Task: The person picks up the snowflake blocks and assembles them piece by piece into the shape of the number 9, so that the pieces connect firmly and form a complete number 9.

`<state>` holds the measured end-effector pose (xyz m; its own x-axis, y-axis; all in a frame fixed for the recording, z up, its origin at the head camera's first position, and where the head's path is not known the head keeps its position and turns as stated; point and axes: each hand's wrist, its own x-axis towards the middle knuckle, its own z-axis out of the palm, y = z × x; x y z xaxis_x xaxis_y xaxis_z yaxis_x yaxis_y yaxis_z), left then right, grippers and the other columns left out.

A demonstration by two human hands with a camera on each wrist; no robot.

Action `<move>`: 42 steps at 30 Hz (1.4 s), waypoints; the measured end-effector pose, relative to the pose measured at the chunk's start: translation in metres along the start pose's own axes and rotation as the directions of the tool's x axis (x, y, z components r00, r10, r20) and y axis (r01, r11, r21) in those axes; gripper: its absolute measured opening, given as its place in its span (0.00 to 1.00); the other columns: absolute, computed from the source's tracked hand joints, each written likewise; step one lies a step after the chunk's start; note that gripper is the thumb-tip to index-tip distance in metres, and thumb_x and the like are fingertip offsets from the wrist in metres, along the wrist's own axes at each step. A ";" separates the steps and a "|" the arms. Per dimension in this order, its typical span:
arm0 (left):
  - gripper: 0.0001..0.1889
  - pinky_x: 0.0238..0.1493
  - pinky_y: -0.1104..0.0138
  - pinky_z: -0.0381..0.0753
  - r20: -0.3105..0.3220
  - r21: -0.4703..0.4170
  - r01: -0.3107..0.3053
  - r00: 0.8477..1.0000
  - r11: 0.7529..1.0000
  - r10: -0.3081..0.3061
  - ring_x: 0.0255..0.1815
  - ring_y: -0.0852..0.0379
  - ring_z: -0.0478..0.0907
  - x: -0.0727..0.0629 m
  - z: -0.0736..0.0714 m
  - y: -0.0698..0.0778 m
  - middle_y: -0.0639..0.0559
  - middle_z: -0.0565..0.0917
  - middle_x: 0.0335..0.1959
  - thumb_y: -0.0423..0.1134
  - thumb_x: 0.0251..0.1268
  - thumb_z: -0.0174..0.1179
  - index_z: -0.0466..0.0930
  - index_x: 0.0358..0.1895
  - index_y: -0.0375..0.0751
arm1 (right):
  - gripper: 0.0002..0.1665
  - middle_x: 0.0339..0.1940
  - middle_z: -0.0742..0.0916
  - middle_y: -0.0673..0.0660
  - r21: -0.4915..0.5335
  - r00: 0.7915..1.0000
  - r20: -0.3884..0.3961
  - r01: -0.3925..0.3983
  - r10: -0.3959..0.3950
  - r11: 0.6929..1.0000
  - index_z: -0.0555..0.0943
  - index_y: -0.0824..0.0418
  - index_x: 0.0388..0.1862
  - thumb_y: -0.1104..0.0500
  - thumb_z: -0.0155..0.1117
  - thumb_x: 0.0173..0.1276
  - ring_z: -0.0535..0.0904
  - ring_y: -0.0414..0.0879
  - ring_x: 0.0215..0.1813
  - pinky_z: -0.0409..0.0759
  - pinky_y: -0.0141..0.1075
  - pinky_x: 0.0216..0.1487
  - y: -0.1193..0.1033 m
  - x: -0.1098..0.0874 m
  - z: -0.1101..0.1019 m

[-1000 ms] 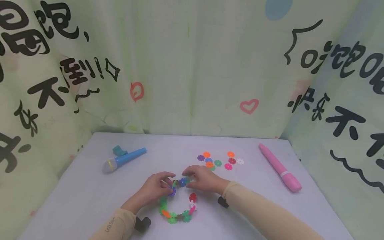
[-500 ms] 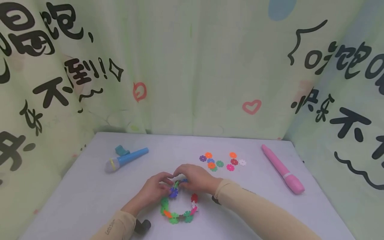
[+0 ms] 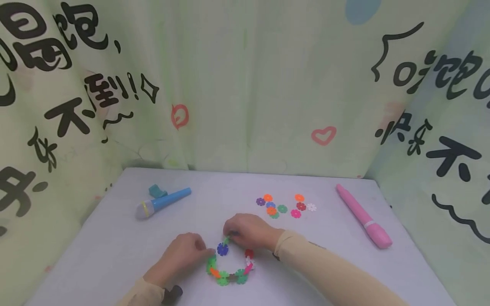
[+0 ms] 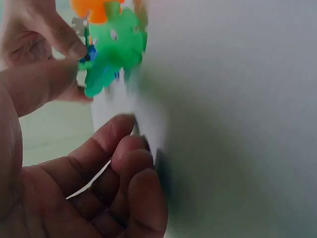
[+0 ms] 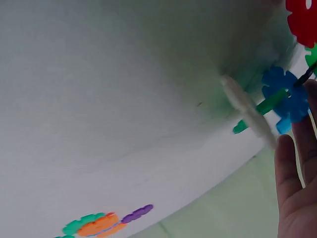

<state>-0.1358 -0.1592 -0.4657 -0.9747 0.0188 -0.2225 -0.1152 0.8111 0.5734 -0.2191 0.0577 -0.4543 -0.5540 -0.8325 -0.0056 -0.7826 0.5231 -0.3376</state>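
A ring-like chain of interlocking flower-shaped plastic discs [image 3: 223, 278] lies on the white table, in green, orange, pink, white, red and blue. My right hand [image 3: 249, 231] grips its far end, near a dark blue disc [image 3: 223, 249]. The right wrist view has fingertips behind a blue disc [image 5: 282, 94], with a green and a white disc joined to it. To the left, my left hand [image 3: 181, 257] has its thumb tip beside the chain's left side. In the left wrist view that thumb reaches a green disc [image 4: 119, 39], contact unclear; the other fingers are loosely curled, holding nothing.
Loose flower-shaped discs [image 3: 282, 208] lie in several colours beyond the right hand. A blue toy microphone [image 3: 164, 203] and a small teal piece [image 3: 156, 191] lie at the back left. On the right lies a pink wand-like object [image 3: 363, 216]. A printed curtain [image 3: 245, 85] surrounds the table.
My left hand has come off the far end of the chain, moving down and left. My right hand has shifted left onto that end. The dark blue disc now shows fully.
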 end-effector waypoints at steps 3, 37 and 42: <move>0.16 0.32 0.59 0.75 0.075 0.018 -0.003 0.997 1.000 0.002 0.28 0.56 0.73 -0.009 -0.002 0.000 0.56 0.79 0.24 0.55 0.54 0.72 0.82 0.25 0.46 | 0.17 0.48 0.85 0.38 -0.020 0.997 0.039 0.069 -0.068 0.997 0.86 0.49 0.51 0.61 0.72 0.65 0.77 0.36 0.57 0.73 0.32 0.61 0.000 0.000 0.001; 0.04 0.34 0.59 0.77 -0.042 -0.046 -0.184 0.982 0.982 0.182 0.28 0.61 0.74 -0.001 0.011 0.009 0.61 0.79 0.23 0.39 0.60 0.68 0.84 0.29 0.47 | 0.12 0.39 0.86 0.34 0.309 0.999 0.009 -0.046 0.045 0.950 0.88 0.47 0.43 0.60 0.75 0.63 0.81 0.31 0.47 0.79 0.28 0.49 0.013 -0.006 0.003; 0.03 0.33 0.60 0.76 -0.044 -0.080 -0.215 0.976 0.973 0.212 0.28 0.60 0.73 0.000 0.012 0.009 0.61 0.78 0.23 0.37 0.60 0.68 0.84 0.29 0.47 | 0.12 0.37 0.85 0.33 0.315 0.998 0.016 -0.066 0.065 0.947 0.88 0.47 0.42 0.59 0.78 0.59 0.80 0.30 0.44 0.79 0.28 0.46 0.012 -0.007 0.004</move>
<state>-0.1342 -0.1445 -0.4702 -0.9845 0.1645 -0.0613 0.0818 0.7390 0.6688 -0.2237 0.0690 -0.4619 -0.5988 -0.7998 -0.0421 -0.6147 0.4927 -0.6159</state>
